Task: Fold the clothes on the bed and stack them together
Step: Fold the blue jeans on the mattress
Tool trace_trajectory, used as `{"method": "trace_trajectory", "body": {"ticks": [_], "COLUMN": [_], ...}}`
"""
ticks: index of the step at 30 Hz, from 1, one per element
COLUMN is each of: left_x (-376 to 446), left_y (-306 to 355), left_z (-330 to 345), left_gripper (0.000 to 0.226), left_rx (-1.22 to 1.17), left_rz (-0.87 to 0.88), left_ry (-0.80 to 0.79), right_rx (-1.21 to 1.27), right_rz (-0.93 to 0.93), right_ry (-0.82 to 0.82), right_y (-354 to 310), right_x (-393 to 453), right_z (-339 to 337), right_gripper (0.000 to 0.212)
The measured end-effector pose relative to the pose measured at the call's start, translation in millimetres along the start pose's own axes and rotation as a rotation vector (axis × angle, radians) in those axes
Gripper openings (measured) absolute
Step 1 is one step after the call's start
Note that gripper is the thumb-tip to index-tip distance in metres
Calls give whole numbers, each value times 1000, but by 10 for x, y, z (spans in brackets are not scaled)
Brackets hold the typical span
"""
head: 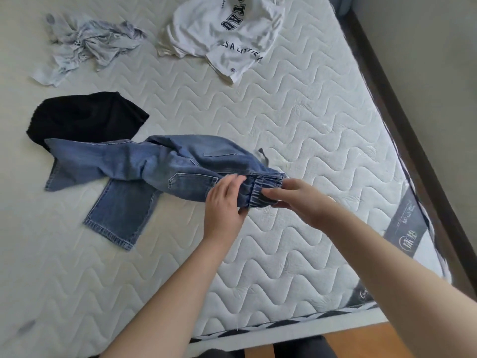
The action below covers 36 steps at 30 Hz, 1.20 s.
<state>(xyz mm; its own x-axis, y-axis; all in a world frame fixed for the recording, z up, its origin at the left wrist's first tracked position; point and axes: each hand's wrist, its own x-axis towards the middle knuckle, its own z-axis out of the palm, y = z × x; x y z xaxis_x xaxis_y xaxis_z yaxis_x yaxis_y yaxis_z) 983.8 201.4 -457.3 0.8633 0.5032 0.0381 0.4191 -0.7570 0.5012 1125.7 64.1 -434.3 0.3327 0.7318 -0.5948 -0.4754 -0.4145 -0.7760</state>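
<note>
Both hands are gripping the elastic waistband of the blue jeans (154,166): the left hand (224,202) is pinching the denim just below the gathered band, thumb underneath and fingers lying over the top, while the right hand (296,200) is closing on the waistband's far end, fingers over the fabric. The waist end is being held slightly off the mattress (296,120); the two legs are trailing to the left, splayed apart and twisted, one cuff lying toward the near edge, the other overlapping a black garment (85,117).

Other items waiting: a white printed shirt (222,29) at the far side and a crumpled pale grey garment (87,45) to its left, both well apart from the jeans.

Judgement: the step in hand is straightening the jeans before the first fold. To do it well, the hands should be spreading along the waistband, pulling it taut, giving a shake so the legs untwist, then laying one leg squarely on the other, clear of the black piece.
</note>
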Motion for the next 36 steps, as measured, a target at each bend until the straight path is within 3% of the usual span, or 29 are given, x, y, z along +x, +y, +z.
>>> {"method": "trace_trajectory", "body": {"ticks": [3, 6, 8, 13, 15, 17, 19, 21, 26, 29, 31, 34, 36], "left_x": [-23, -90, -180, -505, -632, -741, -839, -927, -1134, -1341, -1485, -1661, -1838], "left_y": [148, 198, 258, 453, 495, 532, 569, 564, 378, 247, 153, -3, -101], "left_z": [-276, -532, -721, -1163, -1319, -1445, -1546, -1627, -1866, -2018, -2107, -2200, -2222], "left_gripper": [41, 31, 25, 16, 14, 19, 18, 17, 19, 12, 11, 32, 47], "left_rx": [-115, -185, -270, -671, -884, -1053, -1167, -1217, -1094, -841, -591, -347, -380], "left_rz": [-169, -282, -309, -404, -452, -476, -507, -545, -520, -364, -224, -154, -213], "left_ry": [-65, -180, -183, -167, -178, -208, -210, -159, -48, 26, 172, 399, 413], "right_rx": [-36, -179, -379, -713, -757, -827, -829, -780, -491, -218, -32, 133, 186], "right_rz": [-81, -184, -240, -253, -226, -200, -169, -173, -199, -193, -196, -206, -213], "right_ry": [2, 41, 155, 433, 439, 328, 279, 277, 252, 199, 190, 201, 217], "right_y": [-88, -77, -11, 158, 154, 138, 135, 132, 94, 63, -4, -129, -199], "right_x": [-365, -685, -841, -1102, -1177, -1241, -1345, -1494, -1849, -1938, -1971, -1999, -2016], "right_z": [22, 45, 70, 145, 175, 248, 400, 587, 1129, 1519, 1771, 2110, 2326], "right_gripper": [19, 40, 45, 82, 90, 68, 29, 22, 16, 24, 27, 23, 21]}}
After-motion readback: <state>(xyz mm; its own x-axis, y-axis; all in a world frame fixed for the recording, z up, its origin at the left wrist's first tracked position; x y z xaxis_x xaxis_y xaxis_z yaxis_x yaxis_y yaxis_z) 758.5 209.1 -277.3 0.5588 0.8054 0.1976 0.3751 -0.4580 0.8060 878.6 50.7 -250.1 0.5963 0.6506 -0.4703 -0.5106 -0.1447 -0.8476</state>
